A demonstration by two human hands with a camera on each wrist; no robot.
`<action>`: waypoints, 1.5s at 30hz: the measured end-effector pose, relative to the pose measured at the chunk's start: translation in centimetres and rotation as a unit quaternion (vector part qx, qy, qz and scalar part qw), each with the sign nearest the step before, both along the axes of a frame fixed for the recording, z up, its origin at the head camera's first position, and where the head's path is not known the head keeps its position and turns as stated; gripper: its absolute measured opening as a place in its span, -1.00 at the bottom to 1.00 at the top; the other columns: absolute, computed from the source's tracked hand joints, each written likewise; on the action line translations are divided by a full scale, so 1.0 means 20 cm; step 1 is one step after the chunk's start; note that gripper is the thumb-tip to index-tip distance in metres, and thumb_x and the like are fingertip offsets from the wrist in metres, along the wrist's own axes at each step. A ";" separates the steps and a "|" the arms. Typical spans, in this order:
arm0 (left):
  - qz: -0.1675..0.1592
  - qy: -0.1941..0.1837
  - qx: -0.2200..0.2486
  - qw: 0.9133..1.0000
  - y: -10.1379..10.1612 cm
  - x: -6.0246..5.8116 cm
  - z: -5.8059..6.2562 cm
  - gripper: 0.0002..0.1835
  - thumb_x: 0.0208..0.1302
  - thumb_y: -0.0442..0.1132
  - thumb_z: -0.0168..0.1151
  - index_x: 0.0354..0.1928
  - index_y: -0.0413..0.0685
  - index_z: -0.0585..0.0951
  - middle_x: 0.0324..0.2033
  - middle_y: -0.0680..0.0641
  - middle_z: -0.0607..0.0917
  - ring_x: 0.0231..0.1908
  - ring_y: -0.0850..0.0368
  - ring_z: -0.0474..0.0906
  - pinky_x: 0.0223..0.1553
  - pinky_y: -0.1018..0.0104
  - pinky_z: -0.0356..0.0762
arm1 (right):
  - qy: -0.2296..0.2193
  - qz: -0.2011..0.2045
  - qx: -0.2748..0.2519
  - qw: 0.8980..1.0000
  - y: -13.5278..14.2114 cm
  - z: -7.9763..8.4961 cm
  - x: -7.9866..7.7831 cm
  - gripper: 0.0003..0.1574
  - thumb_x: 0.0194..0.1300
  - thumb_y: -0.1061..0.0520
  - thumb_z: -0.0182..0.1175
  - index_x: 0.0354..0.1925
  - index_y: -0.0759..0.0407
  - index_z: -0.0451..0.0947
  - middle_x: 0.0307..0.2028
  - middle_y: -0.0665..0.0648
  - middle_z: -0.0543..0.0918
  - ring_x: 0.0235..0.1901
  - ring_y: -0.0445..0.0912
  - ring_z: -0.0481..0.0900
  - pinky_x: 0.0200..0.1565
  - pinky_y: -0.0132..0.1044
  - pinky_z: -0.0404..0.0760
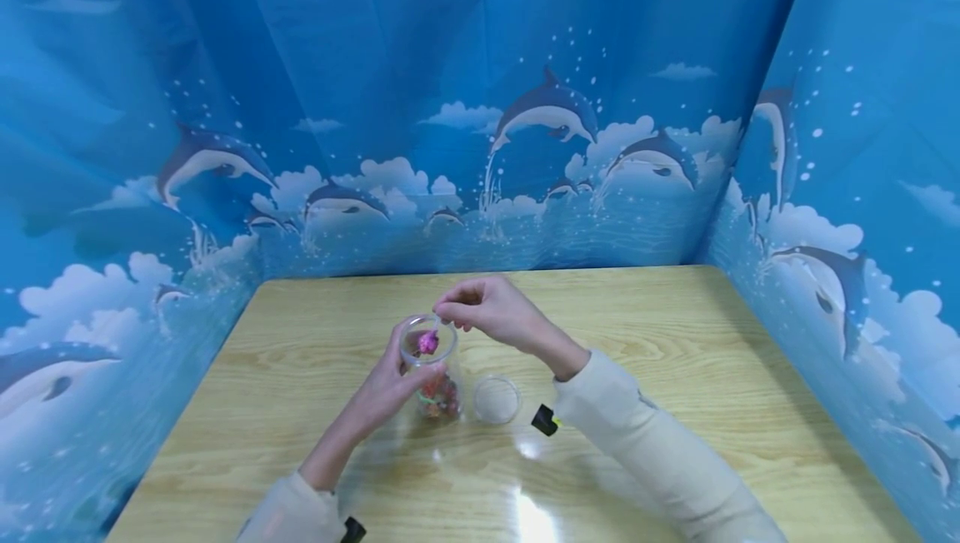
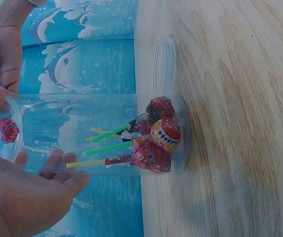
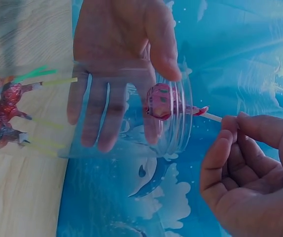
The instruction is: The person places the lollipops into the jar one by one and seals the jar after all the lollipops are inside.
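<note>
A clear plastic jar [image 2: 67, 111] stands upright on the table. My left hand [image 1: 390, 381] grips it near the top, the thumb by the rim and the fingers round the far side. Several wrapped lollipops [image 2: 154, 157] with green and yellow sticks lie at the bottom of the jar. Over the jar mouth, my right hand [image 1: 498, 310] pinches the white stick of a pink-wrapped lollipop [image 3: 162, 101] between thumb and forefinger. That lollipop's head hangs just inside the rim, above the others.
A round clear lid [image 1: 497, 400] lies flat on the wood-grain table [image 1: 637, 318], just right of the jar. Blue curtains [image 1: 420, 43] printed with dolphins stand round the back and both sides of the table.
</note>
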State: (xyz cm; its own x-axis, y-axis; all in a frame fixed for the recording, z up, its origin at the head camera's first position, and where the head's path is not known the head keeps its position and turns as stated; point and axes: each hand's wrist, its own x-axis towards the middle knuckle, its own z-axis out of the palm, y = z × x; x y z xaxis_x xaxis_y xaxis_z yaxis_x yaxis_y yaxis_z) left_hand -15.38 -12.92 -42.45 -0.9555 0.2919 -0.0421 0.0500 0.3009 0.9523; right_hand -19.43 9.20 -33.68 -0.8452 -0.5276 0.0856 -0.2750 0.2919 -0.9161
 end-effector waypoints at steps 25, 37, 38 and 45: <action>-0.013 0.038 0.016 0.999 0.00 -0.01 -0.02 -0.16 0.38 -0.07 0.38 0.54 0.19 0.11 0.41 -0.28 0.41 0.42 -0.34 0.30 0.38 -0.35 0.22 | 0.051 -0.004 0.000 0.999 0.06 -0.02 -0.01 -0.67 0.51 0.06 0.24 0.13 0.14 0.68 -0.11 0.05 0.72 -0.23 0.00 0.63 -0.21 -0.10 0.68; -0.011 0.043 0.017 0.999 0.00 -0.01 -0.01 -0.16 0.36 -0.10 0.39 0.54 0.17 0.13 0.40 -0.26 0.44 0.39 -0.37 0.34 0.37 -0.39 0.19 | 0.049 -0.050 0.058 0.996 0.28 -0.24 -0.01 -0.54 0.49 0.06 0.26 0.25 0.22 0.58 0.01 0.14 0.69 -0.07 -0.05 0.63 -0.03 -0.13 0.66; -0.012 0.044 0.016 0.999 0.00 -0.01 -0.01 -0.16 0.37 -0.10 0.39 0.54 0.17 0.13 0.40 -0.28 0.43 0.39 -0.37 0.34 0.37 -0.39 0.19 | 0.051 -0.052 0.059 0.996 0.29 -0.26 -0.01 -0.53 0.48 0.06 0.27 0.25 0.24 0.58 0.02 0.17 0.68 -0.07 -0.05 0.63 -0.03 -0.13 0.66; -0.016 0.049 0.018 0.999 0.00 -0.01 -0.01 -0.17 0.38 -0.11 0.37 0.55 0.14 0.12 0.41 -0.32 0.41 0.41 -0.38 0.31 0.38 -0.39 0.17 | 0.057 -0.061 0.063 0.995 0.35 -0.42 0.02 -0.50 0.45 0.06 0.30 0.24 0.28 0.57 0.02 0.19 0.67 -0.10 -0.05 0.61 -0.06 -0.13 0.65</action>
State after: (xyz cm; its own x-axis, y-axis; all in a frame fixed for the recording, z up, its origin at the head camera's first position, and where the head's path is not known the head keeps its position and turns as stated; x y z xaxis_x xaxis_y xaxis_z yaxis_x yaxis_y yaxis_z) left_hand -15.51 -12.94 -42.64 -0.9447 0.3220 0.0614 0.1519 0.2640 0.9525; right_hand -18.98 16.21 -42.06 -0.8921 -0.4345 0.1237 -0.3300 0.4398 -0.8353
